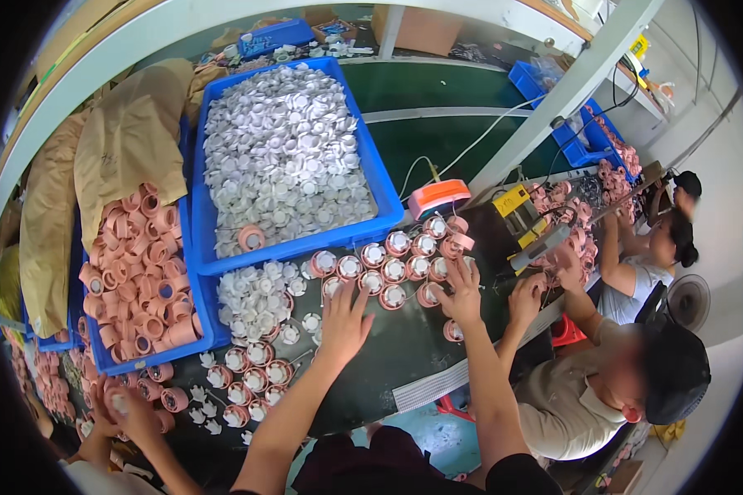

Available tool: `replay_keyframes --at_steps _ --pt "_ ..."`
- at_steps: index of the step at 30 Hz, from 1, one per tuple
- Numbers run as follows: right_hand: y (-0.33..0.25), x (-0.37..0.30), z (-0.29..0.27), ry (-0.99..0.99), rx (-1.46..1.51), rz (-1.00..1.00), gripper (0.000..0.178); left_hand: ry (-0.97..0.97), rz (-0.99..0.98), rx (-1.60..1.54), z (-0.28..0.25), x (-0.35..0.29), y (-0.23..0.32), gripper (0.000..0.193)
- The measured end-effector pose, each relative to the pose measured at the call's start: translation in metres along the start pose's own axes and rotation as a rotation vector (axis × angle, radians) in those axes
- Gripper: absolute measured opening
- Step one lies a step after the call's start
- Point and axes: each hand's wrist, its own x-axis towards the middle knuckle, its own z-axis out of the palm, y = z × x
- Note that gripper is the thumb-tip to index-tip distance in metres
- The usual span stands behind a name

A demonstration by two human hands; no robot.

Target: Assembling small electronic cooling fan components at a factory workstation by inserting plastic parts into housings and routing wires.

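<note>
- Brown cardboard box (428, 31), beyond the dark green surface (437, 87)'s far edge
- Crumpled brown paper sack (132, 132), toward its left edge
- Round grey fan (688, 301), beyond its near edge, rightward

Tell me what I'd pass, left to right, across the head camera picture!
Heap of pink rings → small heap of white pieces → wearer's left hand → wearer's right hand → yellow machine → co-worker's black cap.
</note>
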Motion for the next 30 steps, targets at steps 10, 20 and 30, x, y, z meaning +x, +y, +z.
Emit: replay_keyframes --at_steps 10,20,30 --pt "-0.013 0.0 0.005 0.01 0.081 -0.048 0.05 0.012 0.049 0.096 0.043 0.063 -0.005 0.077" --pt "-0.08 -0.051 -0.001 -0.075 0.263 -0.136 0.041 -0.123 -0.056 0.128 0.01 -0.025 0.023 0.085" --pt "-0.105 -0.106 0.04 -0.141 1.293 0.484 0.049 -0.226 -0.159 0.166 -0.034 -0.09 0.008 0.078"
